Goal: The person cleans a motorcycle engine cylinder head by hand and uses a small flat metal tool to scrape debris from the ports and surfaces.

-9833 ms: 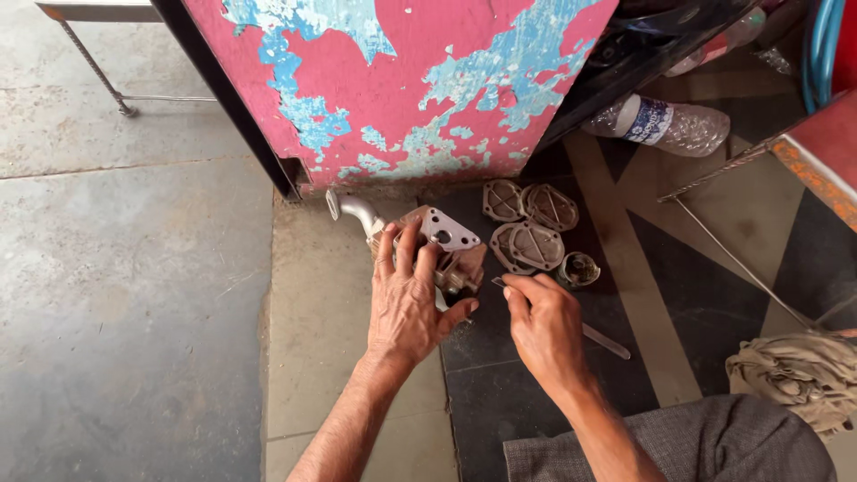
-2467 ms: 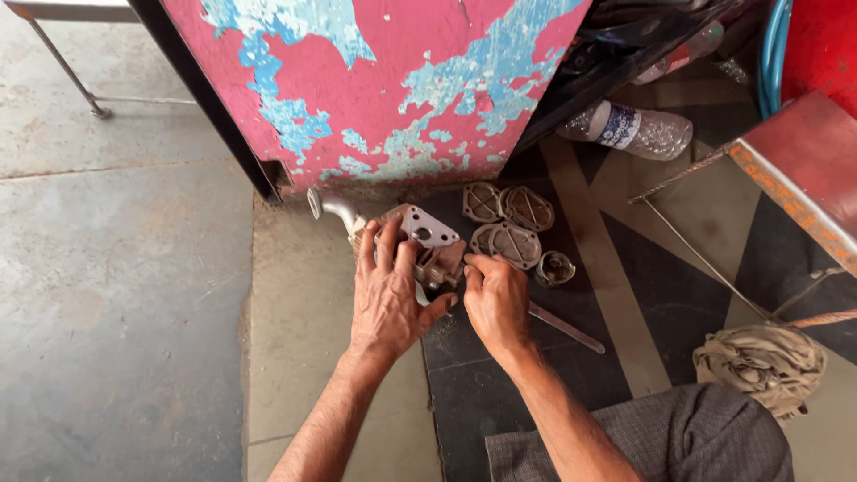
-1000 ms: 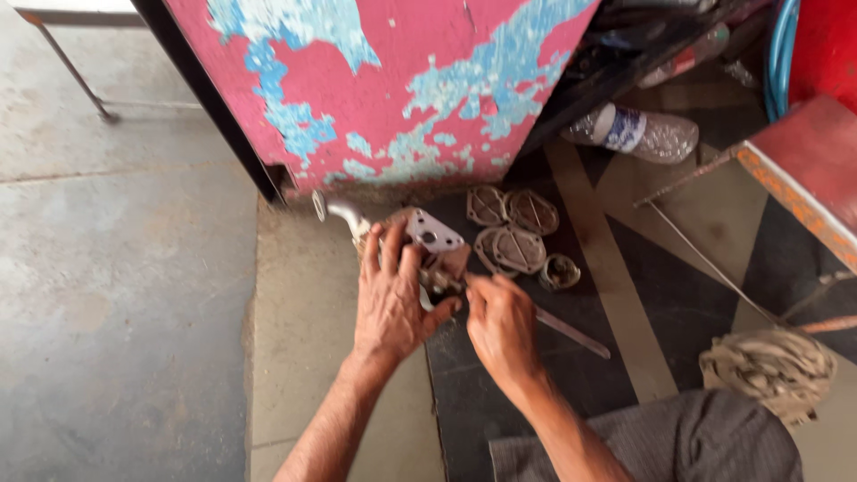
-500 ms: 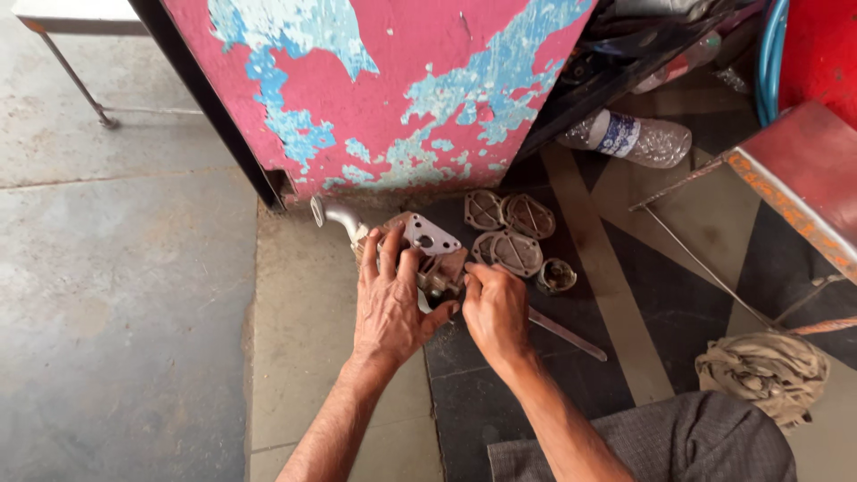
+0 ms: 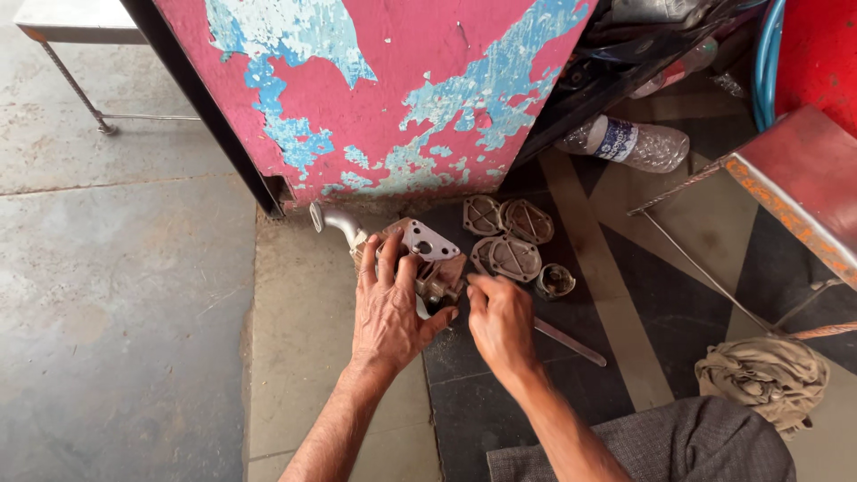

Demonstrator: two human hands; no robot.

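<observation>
My left hand (image 5: 388,308) lies over a grey metal pump housing (image 5: 427,250) on the floor, fingers spread across its top and thumb hooked under its right side. A curved pipe stub (image 5: 335,223) sticks out of the housing to the upper left. My right hand (image 5: 502,321) is closed with its fingertips pinched at the housing's right edge; what it pinches is too small to tell. A slim metal tool (image 5: 571,343) lies on the floor just under and right of that hand.
Three dirty metal cover plates (image 5: 511,241) and a small round cup part (image 5: 555,282) lie right of the housing. A peeling pink panel (image 5: 393,89) stands behind. A plastic bottle (image 5: 629,143), a red stool (image 5: 803,187) and a crumpled rag (image 5: 768,379) are at the right.
Both hands have stayed on the housing. My right hand has shifted slightly, its fingertips staying at the housing's right edge; the view has jittered a little.
</observation>
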